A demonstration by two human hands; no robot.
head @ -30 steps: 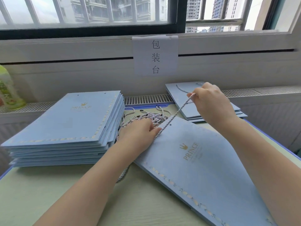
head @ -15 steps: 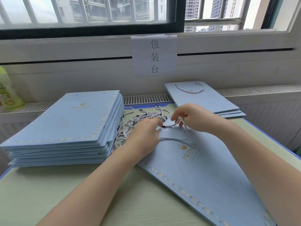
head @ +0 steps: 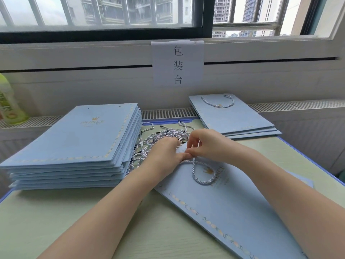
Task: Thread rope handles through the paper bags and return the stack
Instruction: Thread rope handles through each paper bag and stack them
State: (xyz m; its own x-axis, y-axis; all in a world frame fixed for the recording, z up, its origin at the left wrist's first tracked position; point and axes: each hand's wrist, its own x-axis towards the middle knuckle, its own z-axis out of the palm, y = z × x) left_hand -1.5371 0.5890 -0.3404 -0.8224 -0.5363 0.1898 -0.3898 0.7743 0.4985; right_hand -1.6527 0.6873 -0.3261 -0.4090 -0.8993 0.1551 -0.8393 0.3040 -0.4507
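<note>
A flat light-blue paper bag (head: 233,206) lies slantwise on the table in front of me. A white twisted rope (head: 204,176) loops over its printed crown logo. My left hand (head: 164,154) presses and grips the bag's top edge. My right hand (head: 203,144) pinches the rope end at that same edge, fingertips touching the left thumb. Behind the hands lies a tangle of loose rope handles (head: 158,137). A tall stack of bags without handles (head: 74,146) stands at the left. A small stack of bags with a rope handle on top (head: 233,116) lies at the back right.
A green bottle (head: 9,101) stands on the radiator ledge at the far left. A paper sign (head: 177,64) hangs on the wall under the window. The table's blue edge (head: 308,159) runs along the right side.
My right hand came down from a raised pull to the bag's top edge. The rope, first taut, now lies as a slack loop on the bag.
</note>
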